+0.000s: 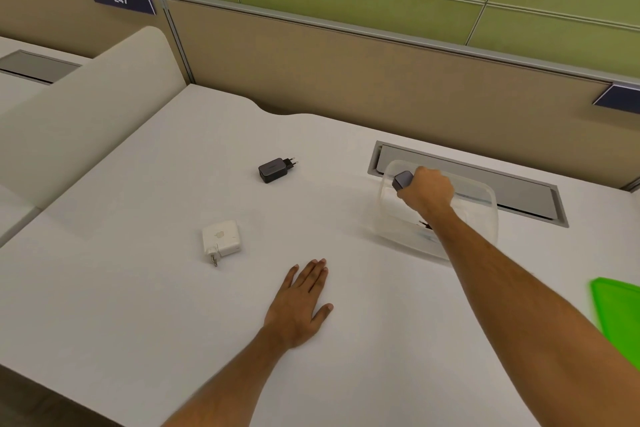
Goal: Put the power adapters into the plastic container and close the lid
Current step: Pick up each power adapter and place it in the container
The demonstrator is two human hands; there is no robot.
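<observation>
On the desk (145,288): one adapter (221,239) left of centre, near the front; a second adapter (275,170) behind it, slightly to the right. Container (485,215) at far right, just before a cable hatch (519,191), with the right hand (427,191) above it holding a third adapter (402,179). Left hand (299,305) flat on the desk at front centre; lid (620,315) at the right edge.

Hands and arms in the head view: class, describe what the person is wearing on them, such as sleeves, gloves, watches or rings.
Both forearms are bare as far as the picture shows them, with no sleeve in view. The left hand has no glove, watch, bracelet or visible ring. The right hand is also ungloved, with no watch or band at the wrist; its fingers are mostly hidden, so rings there cannot be ruled out.
</observation>
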